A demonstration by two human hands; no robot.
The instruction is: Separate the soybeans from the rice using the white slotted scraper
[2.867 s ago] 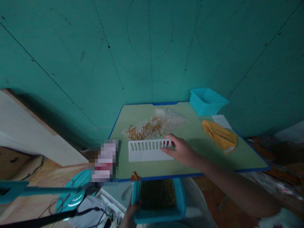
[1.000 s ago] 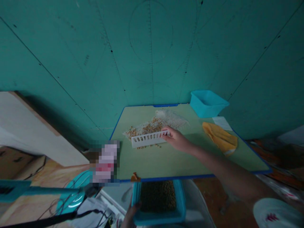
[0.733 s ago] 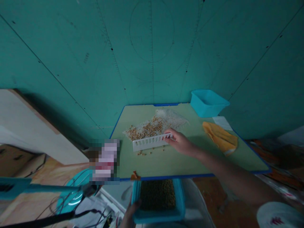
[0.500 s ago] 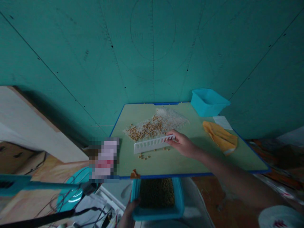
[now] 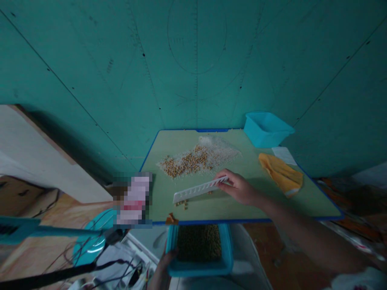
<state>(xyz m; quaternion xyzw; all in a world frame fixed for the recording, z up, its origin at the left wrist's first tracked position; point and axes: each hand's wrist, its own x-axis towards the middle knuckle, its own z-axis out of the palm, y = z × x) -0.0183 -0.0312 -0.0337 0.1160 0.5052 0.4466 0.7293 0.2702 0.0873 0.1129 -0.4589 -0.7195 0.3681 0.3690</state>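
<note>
My right hand (image 5: 237, 187) is closed on one end of a long white slotted plastic strip (image 5: 193, 193), held on edge and slanting across the table (image 5: 242, 211). A few tan beans (image 5: 185, 204) lie by its near side. Beyond it spreads a pile of tan beans (image 5: 189, 161) mixed with white, rice-like grains (image 5: 222, 149). Below the front edge, my left hand (image 5: 167, 259) grips the left side of a blue plastic bin (image 5: 201, 270), its fingers partly hidden. Inside the bin are dark green, bean-like grains (image 5: 193, 245) with tan ones at the right.
Another blue bin (image 5: 266, 139) stands at the table's back right. An orange cloth (image 5: 281, 173) and a white sheet (image 5: 284, 155) lie near it. A brown scrap (image 5: 171, 218) sits at the front edge. A pixelated item (image 5: 134, 199) is at the left, above a teal stand arm (image 5: 69, 232).
My right hand has drawn the white strip toward the front edge, away from the pile, and the few tan beans near it have shifted forward. My left hand still holds the bin.
</note>
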